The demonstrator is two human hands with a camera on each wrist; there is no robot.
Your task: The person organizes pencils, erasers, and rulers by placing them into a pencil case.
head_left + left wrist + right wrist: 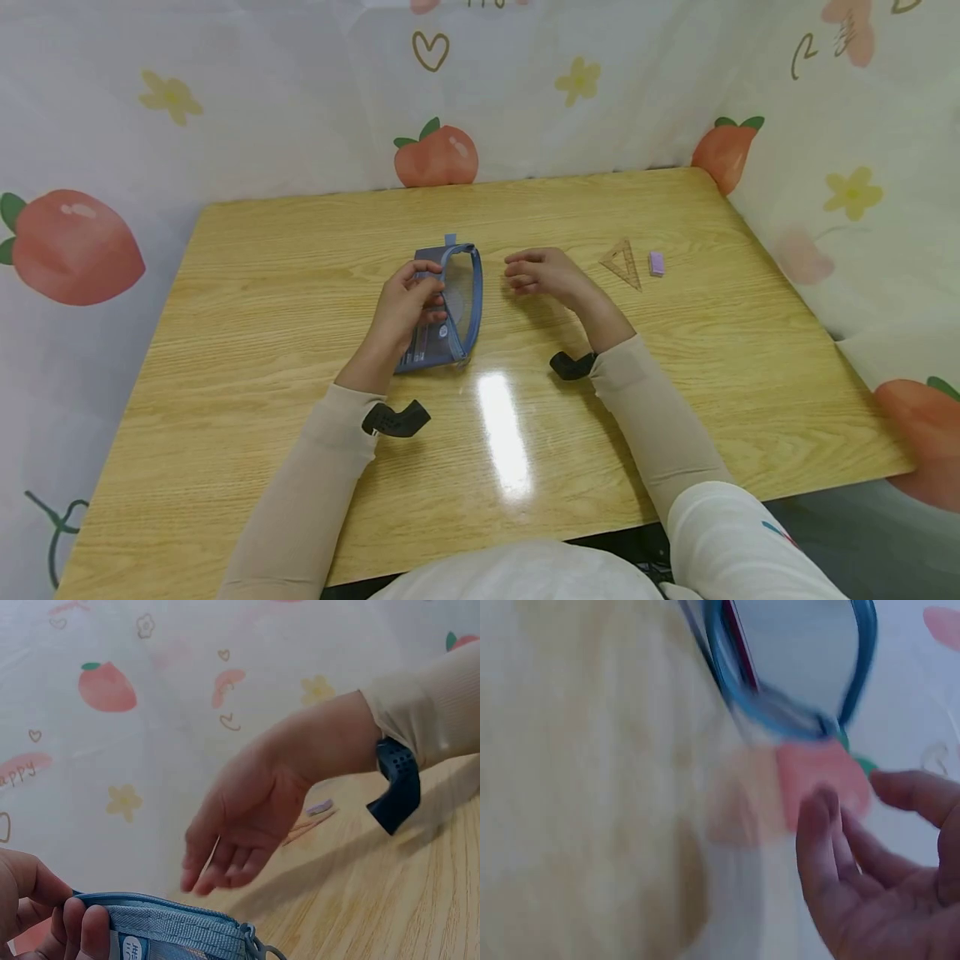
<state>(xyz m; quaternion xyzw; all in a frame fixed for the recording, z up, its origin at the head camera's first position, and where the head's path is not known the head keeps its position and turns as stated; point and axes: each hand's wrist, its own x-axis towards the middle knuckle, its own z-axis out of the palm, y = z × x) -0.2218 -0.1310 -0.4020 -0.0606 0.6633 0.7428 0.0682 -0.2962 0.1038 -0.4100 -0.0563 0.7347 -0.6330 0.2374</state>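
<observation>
A blue zippered pencil case (442, 337) with a see-through side lies near the middle of the table, its mouth spread apart towards the right. My left hand (405, 304) pinches the edge of that mouth between thumb and fingers, as the left wrist view also shows on the case's blue rim (176, 922). To the right of the case, my right hand (551, 277) hovers above the table with loosely bent fingers and holds nothing. Inside the mouth, the right wrist view shows a dark thin item (740, 645), too blurred to name.
A triangular ruler (633, 277) lies right of my right hand, with a small purple eraser (657, 263) beside it. The wooden table (262, 333) meets a fruit-printed cloth (300, 108) along its back and right sides.
</observation>
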